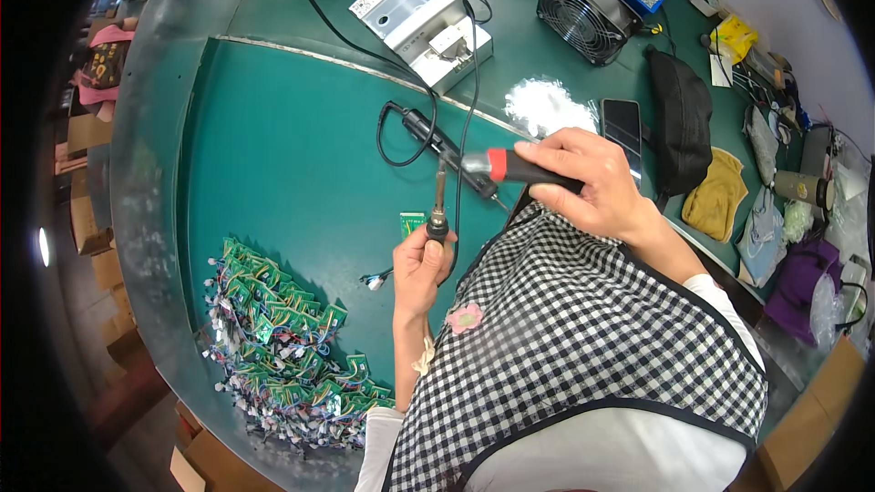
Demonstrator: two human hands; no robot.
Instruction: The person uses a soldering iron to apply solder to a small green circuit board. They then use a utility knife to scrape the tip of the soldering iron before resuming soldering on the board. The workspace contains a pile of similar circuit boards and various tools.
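My left hand is closed around the dark handle of a soldering iron, whose metal barrel points up and away from me. My right hand grips pliers with a black and red handle. Their metal head is at the iron's upper end, and I cannot make out whether they touch. Behind the iron, a black pen-shaped electric tool with a looped cord lies on the green mat. Just beyond my left hand a small green circuit board shows, and white connectors lie beside the wrist.
A heap of wired green circuit boards covers the near left. Farther back stand a white machine and a black fan. At right are a brightly lit white patch, a phone, a black pouch and a yellow cloth.
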